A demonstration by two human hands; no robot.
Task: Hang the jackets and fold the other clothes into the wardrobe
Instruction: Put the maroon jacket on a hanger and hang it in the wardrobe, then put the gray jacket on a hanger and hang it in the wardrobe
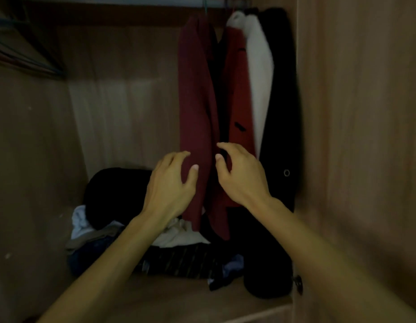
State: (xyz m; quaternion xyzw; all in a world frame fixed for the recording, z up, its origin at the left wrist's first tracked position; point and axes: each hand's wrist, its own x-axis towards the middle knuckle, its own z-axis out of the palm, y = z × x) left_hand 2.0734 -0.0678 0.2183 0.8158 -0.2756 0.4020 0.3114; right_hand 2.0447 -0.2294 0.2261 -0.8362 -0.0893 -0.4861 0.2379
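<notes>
**Squaring the hung maroon jacket [197, 89]**

It hangs just ahead of both grips. Left grip [172, 180] and right grip [242, 176] are released, fingers loosely curled, grasping nothing. Best to pinch each front edge and tug down evenly; unfolded clothes [174, 262] lie below the grips

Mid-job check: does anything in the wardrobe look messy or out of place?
Yes. The clothes pile on the wardrobe floor is a crumpled heap, not folded, with dark, white and blue pieces tangled together. The maroon jacket, red jacket, white garment and black coat hang bunched at the right, nothing odd there.
</notes>
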